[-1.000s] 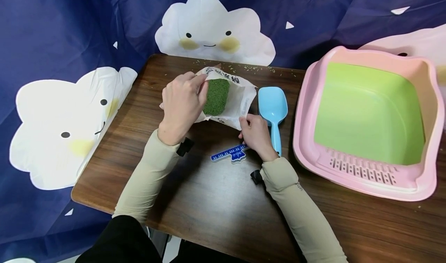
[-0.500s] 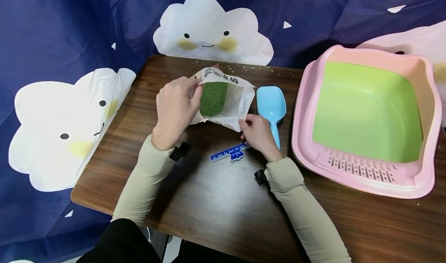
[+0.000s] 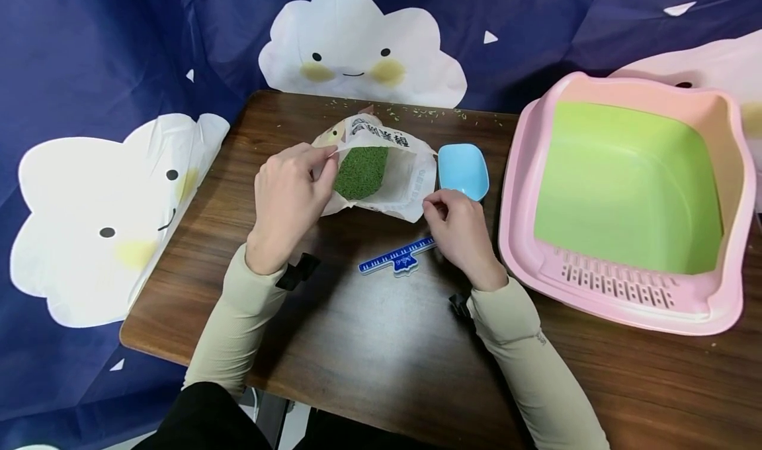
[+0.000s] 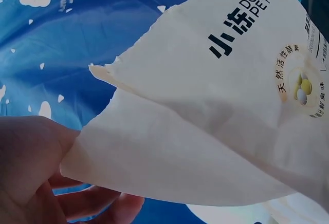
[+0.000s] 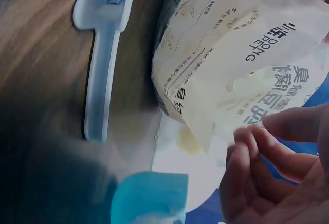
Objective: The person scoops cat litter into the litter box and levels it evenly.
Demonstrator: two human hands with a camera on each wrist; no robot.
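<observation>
A white paper bag [image 3: 411, 192] with printed lettering stands mouth up on the table, with green granules [image 3: 360, 172] inside. My left hand [image 3: 290, 195] pinches the bag's left corner between thumb and fingers; the left wrist view shows the torn upper edge of the paper [image 4: 154, 131]. Just right of the bag's opposite corner is my right hand [image 3: 464, 235], fingers loosely curled with nothing between them, also in the right wrist view [image 5: 288, 167]. Beneath it lies a long blue-and-white clip [image 3: 393, 259], its right end hidden. A light blue scoop [image 3: 463, 169] lies behind this hand, which covers its handle.
On the right stands a pink litter box [image 3: 520, 238] with a green inside and a slotted front ledge. Small crumbs [image 3: 428, 112] are scattered along the table's [image 3: 357, 344] back edge. A dark blue cloth [image 3: 524, 20] with clouds hangs behind.
My right hand has let go of the bag's right corner and moved to the right, now covering the scoop's handle. My left hand has drawn its corner leftward and down a little.
</observation>
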